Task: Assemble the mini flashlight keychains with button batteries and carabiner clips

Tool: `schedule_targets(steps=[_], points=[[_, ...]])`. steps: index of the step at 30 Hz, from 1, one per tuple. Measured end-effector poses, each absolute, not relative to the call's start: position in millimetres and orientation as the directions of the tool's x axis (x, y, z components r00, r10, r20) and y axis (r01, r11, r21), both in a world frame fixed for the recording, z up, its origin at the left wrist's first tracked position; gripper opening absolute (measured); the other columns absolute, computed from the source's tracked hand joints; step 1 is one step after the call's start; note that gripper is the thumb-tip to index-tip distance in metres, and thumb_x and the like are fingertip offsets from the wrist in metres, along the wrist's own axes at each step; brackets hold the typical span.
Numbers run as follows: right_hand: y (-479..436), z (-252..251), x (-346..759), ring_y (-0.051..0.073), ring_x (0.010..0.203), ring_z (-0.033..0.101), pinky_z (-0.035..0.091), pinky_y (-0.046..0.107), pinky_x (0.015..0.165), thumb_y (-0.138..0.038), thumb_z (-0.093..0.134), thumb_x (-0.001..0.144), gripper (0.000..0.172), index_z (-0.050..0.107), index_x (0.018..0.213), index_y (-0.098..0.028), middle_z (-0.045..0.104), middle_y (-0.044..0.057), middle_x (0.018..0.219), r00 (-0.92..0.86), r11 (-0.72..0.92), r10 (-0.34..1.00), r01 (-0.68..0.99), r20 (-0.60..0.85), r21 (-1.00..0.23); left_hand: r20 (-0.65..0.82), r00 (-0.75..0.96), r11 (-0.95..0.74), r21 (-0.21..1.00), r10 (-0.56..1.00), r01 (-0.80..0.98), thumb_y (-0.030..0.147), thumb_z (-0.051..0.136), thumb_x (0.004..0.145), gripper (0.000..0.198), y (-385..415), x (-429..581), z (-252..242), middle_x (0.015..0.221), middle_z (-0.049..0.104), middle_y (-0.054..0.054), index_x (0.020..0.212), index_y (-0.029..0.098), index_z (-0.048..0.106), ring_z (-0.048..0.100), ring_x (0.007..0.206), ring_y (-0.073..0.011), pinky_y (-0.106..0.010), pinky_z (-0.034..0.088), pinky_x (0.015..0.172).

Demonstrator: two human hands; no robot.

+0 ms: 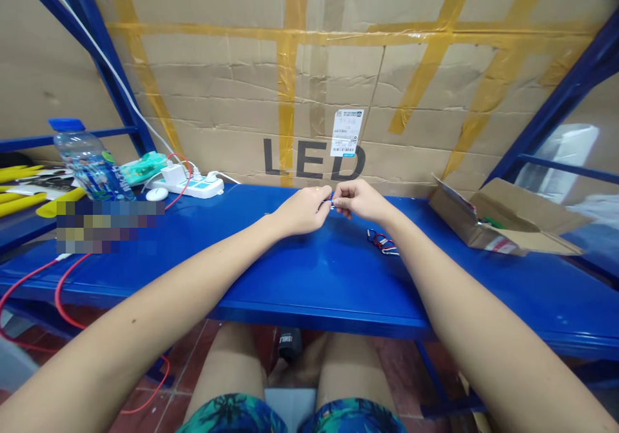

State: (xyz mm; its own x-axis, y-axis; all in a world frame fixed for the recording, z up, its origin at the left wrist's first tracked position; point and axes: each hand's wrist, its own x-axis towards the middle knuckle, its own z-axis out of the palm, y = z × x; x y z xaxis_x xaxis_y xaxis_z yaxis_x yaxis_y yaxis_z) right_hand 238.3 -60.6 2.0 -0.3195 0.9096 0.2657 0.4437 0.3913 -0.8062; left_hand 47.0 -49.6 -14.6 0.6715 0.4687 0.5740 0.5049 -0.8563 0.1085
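The taped cardboard (203,97) marked LED fills the back of my view, and the blue table (300,278) runs across in front of it. I see an open box (459,230) at the table's right side and a blue-capped bottle (104,171) at the left. Over the table's far middle, my left hand (304,211) and right hand (362,199) meet. Just this side of the right hand lie red, blue and silver clips (382,242). Both hands' fingertips are clamped on a small piece (332,203) too tiny to identify.

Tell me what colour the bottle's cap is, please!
The bottle's cap is blue; it shows best in the head view.
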Motion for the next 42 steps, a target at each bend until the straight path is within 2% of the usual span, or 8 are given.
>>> schedule_targets(steps=[3, 9, 16, 22, 26, 34, 38, 42], points=[[-60.9, 2.5, 239.8, 0.010, 0.044, 0.054, 0.045, 0.022, 0.042, -0.016, 0.069, 0.076, 0.017, 0.057, 0.064, -0.016, 0.062, 0.000, 0.055, -0.324, 0.402, 0.905, 0.432, 0.277, -0.807, 0.587, 0.655, -0.863, 0.168, 0.476, 0.476, 0.017, 0.040, 0.096, 0.016, -48.4, 48.0, -15.2, 0.082, 0.064, -0.007, 0.086, 0.018, 0.053, 0.059, 0.074, -0.0196, -0.033, 0.041, 0.066], [-59.5, 1.0, 242.2, 0.010, 0.044, 0.055, 0.044, 0.022, 0.042, -0.017, 0.070, 0.076, 0.016, 0.058, 0.065, -0.016, 0.061, 0.000, 0.055, -0.318, 0.384, 0.912, 0.435, 0.260, -0.815, 0.636, 0.641, -0.896, 0.214, 0.430, 0.389, 0.013, 0.053, 0.090, 0.012, -41.6, 48.4, -17.5, 0.080, 0.063, -0.004, 0.079, 0.018, 0.054, 0.057, 0.075, -0.0174, -0.030, 0.041, 0.069], [-59.6, -0.1, 242.3, 0.010, 0.043, 0.053, 0.042, 0.022, 0.041, -0.014, 0.066, 0.076, 0.016, 0.057, 0.063, -0.016, 0.060, 0.000, 0.053, -0.309, 0.363, 0.919, 0.419, 0.246, -0.832, 0.650, 0.643, -0.908, 0.208, 0.406, 0.363, 0.012, 0.056, 0.088, 0.011, -39.0, 48.4, -19.0, 0.082, 0.062, -0.003, 0.079, 0.018, 0.055, 0.058, 0.078, -0.0166, -0.030, 0.043, 0.073], [-57.0, -3.0, 241.0, 0.010, 0.043, 0.051, 0.041, 0.022, 0.041, -0.014, 0.064, 0.075, 0.016, 0.055, 0.063, -0.017, 0.058, -0.001, 0.053, -0.314, 0.394, 0.909, 0.438, 0.273, -0.808, 0.611, 0.678, -0.901, 0.150, 0.409, 0.408, 0.014, 0.046, 0.093, 0.013, -43.0, 48.2, -18.0, 0.083, 0.061, -0.005, 0.084, 0.019, 0.053, 0.057, 0.082, -0.0192, -0.032, 0.043, 0.074], [-55.2, -5.7, 241.6, 0.010, 0.044, 0.052, 0.043, 0.024, 0.043, -0.016, 0.064, 0.076, 0.014, 0.055, 0.065, -0.018, 0.058, -0.002, 0.056, -0.308, 0.429, 0.898, 0.463, 0.313, -0.776, 0.569, 0.661, -0.865, 0.221, 0.489, 0.450, 0.013, 0.041, 0.094, 0.012, -44.2, 49.6, -19.2, 0.085, 0.063, -0.007, 0.091, 0.019, 0.051, 0.058, 0.079, -0.0202, -0.032, 0.041, 0.069], [-55.3, -5.9, 240.7, 0.010, 0.045, 0.053, 0.045, 0.024, 0.045, -0.017, 0.065, 0.075, 0.012, 0.057, 0.066, -0.017, 0.060, -0.001, 0.057, -0.309, 0.409, 0.906, 0.459, 0.290, -0.789, 0.578, 0.621, -0.848, 0.327, 0.529, 0.417, 0.016, 0.054, 0.090, 0.010, -42.3, 48.8, -20.2, 0.078, 0.065, -0.002, 0.081, 0.019, 0.053, 0.057, 0.070, -0.0164, -0.029, 0.037, 0.064], [-56.0, -5.0, 240.4, 0.010, 0.044, 0.052, 0.043, 0.024, 0.043, -0.016, 0.064, 0.074, 0.013, 0.056, 0.064, -0.017, 0.058, -0.001, 0.055, -0.306, 0.407, 0.907, 0.464, 0.289, -0.787, 0.592, 0.643, -0.873, 0.299, 0.487, 0.385, 0.013, 0.053, 0.090, 0.012, -42.5, 48.6, -20.2, 0.080, 0.065, -0.003, 0.080, 0.018, 0.053, 0.058, 0.073, -0.0161, -0.028, 0.039, 0.066], [-55.8, -6.3, 240.2, 0.010, 0.043, 0.049, 0.040, 0.023, 0.041, -0.016, 0.063, 0.074, 0.015, 0.054, 0.062, -0.018, 0.055, -0.002, 0.053, -0.307, 0.400, 0.910, 0.470, 0.279, -0.787, 0.611, 0.662, -0.894, 0.201, 0.434, 0.401, 0.013, 0.052, 0.090, 0.012, -40.0, 48.1, -21.3, 0.082, 0.064, -0.003, 0.080, 0.019, 0.055, 0.058, 0.078, -0.0175, -0.029, 0.040, 0.071]])
